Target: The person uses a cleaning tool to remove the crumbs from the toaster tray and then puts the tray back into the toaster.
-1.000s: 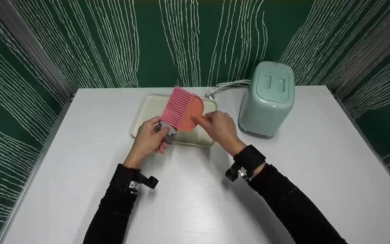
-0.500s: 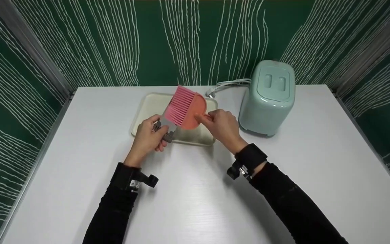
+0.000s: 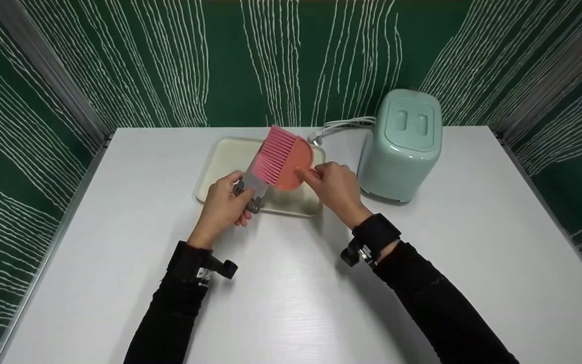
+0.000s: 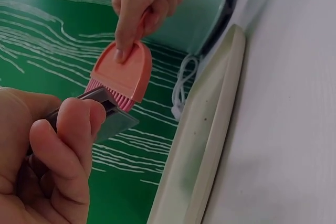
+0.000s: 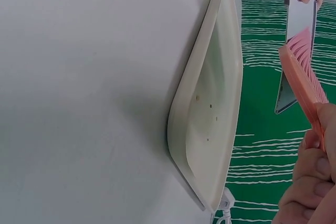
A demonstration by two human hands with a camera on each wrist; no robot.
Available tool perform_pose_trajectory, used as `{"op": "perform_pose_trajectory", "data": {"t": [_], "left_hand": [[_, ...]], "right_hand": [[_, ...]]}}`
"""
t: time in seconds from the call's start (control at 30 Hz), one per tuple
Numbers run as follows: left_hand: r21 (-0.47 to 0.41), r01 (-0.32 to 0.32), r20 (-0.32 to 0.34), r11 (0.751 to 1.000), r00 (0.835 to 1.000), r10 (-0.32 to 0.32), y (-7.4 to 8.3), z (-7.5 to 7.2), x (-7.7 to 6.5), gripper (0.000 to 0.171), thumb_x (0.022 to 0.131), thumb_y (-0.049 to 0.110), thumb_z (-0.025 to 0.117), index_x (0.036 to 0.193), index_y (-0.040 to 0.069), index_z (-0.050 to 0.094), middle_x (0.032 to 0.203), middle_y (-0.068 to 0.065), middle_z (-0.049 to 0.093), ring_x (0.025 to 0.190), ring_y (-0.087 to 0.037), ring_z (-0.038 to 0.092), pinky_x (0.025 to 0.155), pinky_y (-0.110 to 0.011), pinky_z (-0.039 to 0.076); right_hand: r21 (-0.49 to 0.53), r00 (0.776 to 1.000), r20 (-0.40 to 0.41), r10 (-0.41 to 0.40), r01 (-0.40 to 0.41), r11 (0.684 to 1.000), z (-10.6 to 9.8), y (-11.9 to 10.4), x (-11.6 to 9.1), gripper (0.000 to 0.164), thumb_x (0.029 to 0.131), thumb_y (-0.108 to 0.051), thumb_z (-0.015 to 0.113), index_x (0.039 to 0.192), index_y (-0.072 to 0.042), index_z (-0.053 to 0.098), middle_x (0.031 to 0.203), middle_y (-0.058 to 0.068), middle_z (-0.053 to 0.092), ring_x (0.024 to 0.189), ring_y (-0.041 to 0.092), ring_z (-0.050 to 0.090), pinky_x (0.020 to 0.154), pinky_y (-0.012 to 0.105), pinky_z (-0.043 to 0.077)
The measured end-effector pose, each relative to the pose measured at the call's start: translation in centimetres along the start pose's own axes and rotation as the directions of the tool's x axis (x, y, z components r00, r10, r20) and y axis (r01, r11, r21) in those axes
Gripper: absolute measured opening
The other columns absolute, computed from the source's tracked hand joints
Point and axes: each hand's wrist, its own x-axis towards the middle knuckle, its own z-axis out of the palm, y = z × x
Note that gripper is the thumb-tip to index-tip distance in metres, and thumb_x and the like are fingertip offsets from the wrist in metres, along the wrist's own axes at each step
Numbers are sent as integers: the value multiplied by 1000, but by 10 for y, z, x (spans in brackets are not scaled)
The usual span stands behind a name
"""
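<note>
In the head view my left hand [image 3: 223, 205] grips the dark grey, slotted end of a flat, shiny grey plate [image 3: 257, 183], thumb on top. The right wrist view shows the plate as long and thin, with a raised rim. My right hand [image 3: 339, 192] pinches a pastry brush [image 3: 293, 164] by its orange body, thumb flat against it. Its pink bristles [image 4: 126, 100] touch the plate's face and cover much of it in the head view. Both are held above a shallow cream tray [image 3: 225, 156]. A few small dark specks [image 5: 211, 106] lie in that tray.
A mint-green appliance, seemingly a toaster [image 3: 404, 167], stands to the right of the tray. Its white cord and plug [image 3: 316, 136] lie behind the tray's right corner. A green wall with white lines [image 3: 230, 65] rises behind the white table [image 3: 281, 293].
The brush has slid away from my left hand along the plate, up and to the right, uncovering more of the plate near my left fingers. My left hand has barely moved.
</note>
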Motion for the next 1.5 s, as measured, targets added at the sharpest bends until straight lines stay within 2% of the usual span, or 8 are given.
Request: {"op": "perform_pose_trajectory", "data": {"t": [0.23,0.4,0.6,0.7,0.83,1.07,1.3,1.5], "left_hand": [[37,-27,-8,999,1000,28,0,2,1,13,102,9,60,112,4,66,62,-8,71,41,-12,64,47,-50,60],[68,-52,-13,996,999,53,-1,4,2,8,102,10,60,105,4,64,64,-10,72,41,-13,65,44,-41,59],[113,-59,-16,992,998,61,-1,4,1,12,102,11,60,109,4,66,71,-11,75,44,-13,68,54,-55,62],[126,-56,-16,990,998,59,-1,4,2,14,102,11,59,112,4,67,75,-12,76,45,-12,68,56,-57,63],[145,-68,-16,987,997,71,-1,4,2,14,102,10,60,111,4,67,74,-13,76,44,-12,67,53,-54,62],[188,-92,-12,978,995,96,-1,5,1,10,102,11,60,107,7,67,70,-9,74,42,-14,66,44,-38,58],[254,-140,16,957,990,140,0,5,0,8,103,13,59,96,9,61,63,-4,70,40,-13,63,43,-29,51],[322,-157,27,934,987,157,-2,5,0,8,102,12,59,106,8,65,62,-5,70,40,-11,63,42,-25,45]], "right_hand": [[8,1000,-2,20,-20,1000,1,1,1,66,102,-60,67,57,-23,35,54,-8,30,52,8,28,52,29,19],[12,999,-15,28,-28,1000,1,4,2,66,102,-59,67,57,-23,35,54,-9,30,52,9,29,52,29,20],[-32,999,-42,14,-16,999,1,7,3,66,102,-58,68,58,-23,33,56,-8,29,54,10,29,53,30,19],[-38,999,-50,19,-21,999,0,7,4,66,102,-57,69,58,-23,33,57,-8,28,55,10,29,53,30,19],[-28,998,-55,40,-41,999,0,10,4,67,101,-59,68,58,-23,33,56,-8,29,54,11,29,52,30,19],[-46,996,-69,57,-60,997,-1,16,5,67,101,-61,67,58,-23,33,56,-8,29,54,11,29,53,31,19],[-66,994,-98,58,-64,996,-3,23,6,67,102,-58,68,57,-23,32,54,-8,28,52,12,28,54,31,20],[-63,993,-89,80,-86,994,-5,25,6,66,102,-59,67,58,-22,33,55,-7,29,53,12,30,53,31,21]]}}
